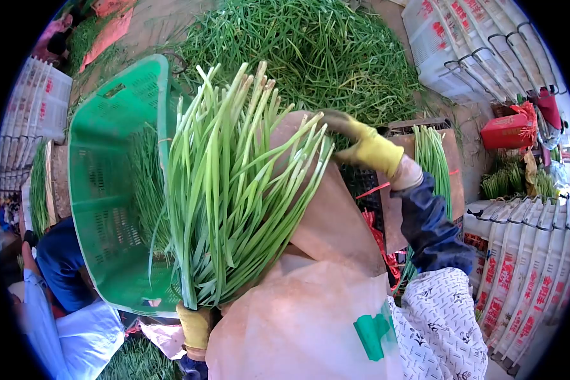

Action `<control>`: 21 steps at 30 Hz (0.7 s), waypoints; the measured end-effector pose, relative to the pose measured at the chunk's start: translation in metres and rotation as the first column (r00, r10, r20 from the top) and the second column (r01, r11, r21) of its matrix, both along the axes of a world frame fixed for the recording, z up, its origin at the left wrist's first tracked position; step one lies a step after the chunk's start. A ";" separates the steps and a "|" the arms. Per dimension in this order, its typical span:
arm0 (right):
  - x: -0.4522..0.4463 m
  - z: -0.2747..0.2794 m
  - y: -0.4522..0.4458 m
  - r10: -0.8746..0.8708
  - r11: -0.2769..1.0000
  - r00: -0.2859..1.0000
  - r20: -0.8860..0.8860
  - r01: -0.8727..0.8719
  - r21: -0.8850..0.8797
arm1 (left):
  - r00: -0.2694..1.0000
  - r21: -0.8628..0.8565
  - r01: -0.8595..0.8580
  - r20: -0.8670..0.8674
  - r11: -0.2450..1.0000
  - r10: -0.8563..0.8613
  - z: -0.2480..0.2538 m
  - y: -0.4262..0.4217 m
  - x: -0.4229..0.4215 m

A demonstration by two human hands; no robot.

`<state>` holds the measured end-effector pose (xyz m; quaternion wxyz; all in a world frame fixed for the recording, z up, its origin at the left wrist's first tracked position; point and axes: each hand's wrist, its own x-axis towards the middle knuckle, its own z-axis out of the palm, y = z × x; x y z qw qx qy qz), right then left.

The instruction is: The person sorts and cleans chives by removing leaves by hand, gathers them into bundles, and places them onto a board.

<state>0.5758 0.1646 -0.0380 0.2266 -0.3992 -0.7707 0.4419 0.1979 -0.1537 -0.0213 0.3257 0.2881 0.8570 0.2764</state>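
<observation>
A large loose bunch of garlic chives (234, 190) fans out in front of me, pale cut ends upward and green leaves toward my body. At its lower end my left hand (195, 326), in a yellow glove, grips the leaves; its fingers are mostly hidden under them. My right hand (368, 147), in a yellow glove with dark fingers, is beside the cut ends at the bunch's right. Its thumb and fingers are apart, somewhat blurred, with nothing visible between them. Below the bunch, a brownish apron (323, 234) covers my lap.
A green plastic basket (117, 190) holding more chives stands at left. A heap of loose green leaves (304, 57) covers the floor ahead. At right, a bundle of chives (430, 161) lies on a board (456, 183). White crates (519, 272) are stacked beyond. Another person's blue sleeve (60, 253) shows at left.
</observation>
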 end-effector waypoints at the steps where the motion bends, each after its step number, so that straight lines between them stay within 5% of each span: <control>1: -0.008 0.001 -0.005 -0.005 0.982 0.995 0.103 -0.015 0.187 | 0.992 0.036 0.095 -0.084 0.995 -0.092 -0.006 -0.002 -0.004; 3: -0.014 -0.010 -0.005 -0.037 0.878 0.971 0.237 -0.081 0.471 | 0.994 -0.044 0.066 -0.080 0.997 -0.070 0.002 0.000 -0.002; 6: -0.007 -0.005 0.001 -0.045 0.947 0.945 0.324 -0.063 0.315 | 0.989 -0.087 0.083 -0.115 0.993 -0.093 0.009 0.003 -0.003; 10: 0.003 -0.002 0.013 -0.063 0.908 0.885 0.461 -0.141 0.394 | 0.999 -0.104 0.024 0.038 0.994 -0.021 0.022 0.010 0.008; 13: 0.036 -0.034 0.057 -0.290 0.897 0.950 0.113 0.229 0.379 | 0.997 -0.058 -0.009 0.076 0.998 0.013 0.030 0.019 0.017; 15: 0.051 -0.010 0.085 -0.561 0.827 0.578 0.592 0.415 0.379 | 0.999 -0.082 0.009 0.048 0.997 -0.005 0.030 0.019 0.015; 16: 0.044 0.002 0.084 -0.630 0.776 0.432 0.645 0.347 0.526 | 0.999 -0.108 0.038 0.019 0.993 -0.036 0.030 0.018 0.013; 18: 0.015 0.033 0.057 -0.569 0.732 0.732 0.375 0.242 0.637 | 0.999 -0.111 0.046 0.017 0.993 -0.044 0.030 0.014 0.012; 20: -0.013 0.050 0.033 -0.045 0.961 0.999 0.003 0.043 0.274 | 0.997 -0.093 0.055 -0.057 0.994 -0.061 0.024 0.014 0.013; 21: -0.023 0.059 0.022 -0.020 1.000 0.989 0.145 0.018 0.019 | 0.999 -0.074 0.037 -0.024 0.997 -0.039 0.016 0.010 0.011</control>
